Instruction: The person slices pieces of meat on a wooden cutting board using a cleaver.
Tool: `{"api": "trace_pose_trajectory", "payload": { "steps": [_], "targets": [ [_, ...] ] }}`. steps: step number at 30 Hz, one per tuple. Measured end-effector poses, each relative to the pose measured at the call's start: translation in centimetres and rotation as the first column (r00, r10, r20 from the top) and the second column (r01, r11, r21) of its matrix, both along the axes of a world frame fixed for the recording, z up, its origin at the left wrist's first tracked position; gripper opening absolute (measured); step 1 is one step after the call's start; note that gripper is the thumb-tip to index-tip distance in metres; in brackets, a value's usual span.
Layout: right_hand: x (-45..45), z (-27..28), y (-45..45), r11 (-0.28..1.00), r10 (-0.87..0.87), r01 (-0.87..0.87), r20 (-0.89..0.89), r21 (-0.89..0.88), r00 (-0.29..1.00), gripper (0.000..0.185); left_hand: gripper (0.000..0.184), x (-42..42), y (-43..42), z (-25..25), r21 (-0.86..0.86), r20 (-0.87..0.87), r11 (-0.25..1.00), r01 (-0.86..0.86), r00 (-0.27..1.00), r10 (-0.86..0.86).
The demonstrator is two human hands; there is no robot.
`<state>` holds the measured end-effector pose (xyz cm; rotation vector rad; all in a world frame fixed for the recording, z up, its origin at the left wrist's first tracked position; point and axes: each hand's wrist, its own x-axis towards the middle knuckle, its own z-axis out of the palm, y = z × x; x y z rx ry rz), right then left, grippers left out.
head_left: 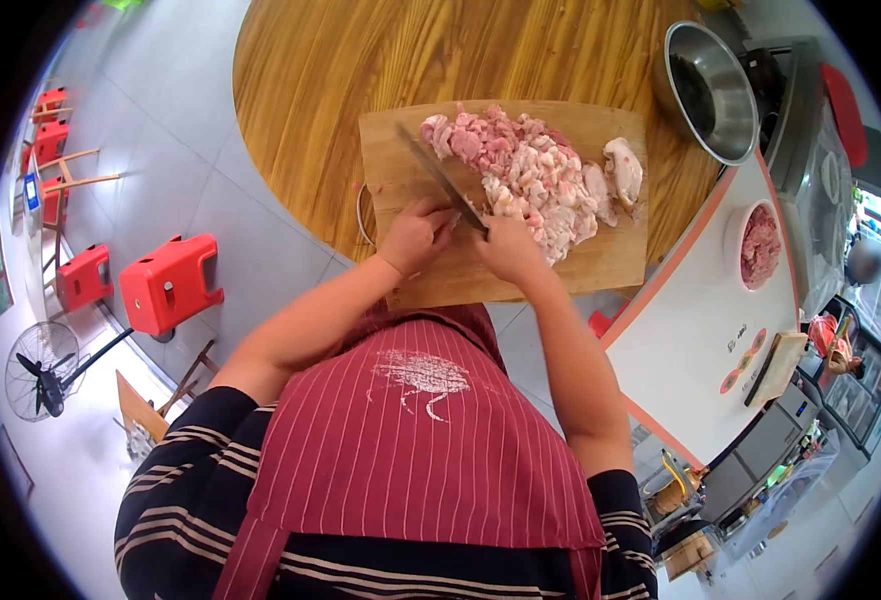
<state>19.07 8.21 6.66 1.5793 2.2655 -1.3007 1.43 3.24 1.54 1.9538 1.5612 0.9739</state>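
Upper centre: pink and whitish meat (pixel 546 180), a grey knife (pixel 439 175) blade, a tan board (pixel 621 270), a brown wood-grained surface (pixel 361 50). Below, a wine-red apron (pixel 416 450) with thin pale stripes, black sleeves (pixel 196 450) banded cream. Left, red stools (pixel 171 285); right, a white surface (pixel 681 330) edged orange.

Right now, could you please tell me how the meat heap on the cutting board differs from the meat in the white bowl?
The meat heap lies spread on the cutting board, while the bowl meat sits gathered in the white bowl. The meat heap mixes pink and whitish pieces; the bowl meat looks more evenly pink. Both look raw.
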Motion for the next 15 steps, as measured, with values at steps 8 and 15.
{"api": "trace_pose_trajectory", "payload": {
  "steps": [8,15],
  "targets": [
    [4.2,2.9,-6.3,0.983,-0.178,0.172,0.11,0.064,0.978,0.027,0.021,0.2,-0.2,-0.9,0.036,0.011,0.999,-0.012,1.0,0.011],
    [1.5,5.1,-8.3,0.97,-0.2,0.225,0.233,-0.088,0.952,0.023,0.026,0.3,-0.3,-0.1,-0.1,-0.032,0.995,-0.024,0.999,0.021]
  ]
}}
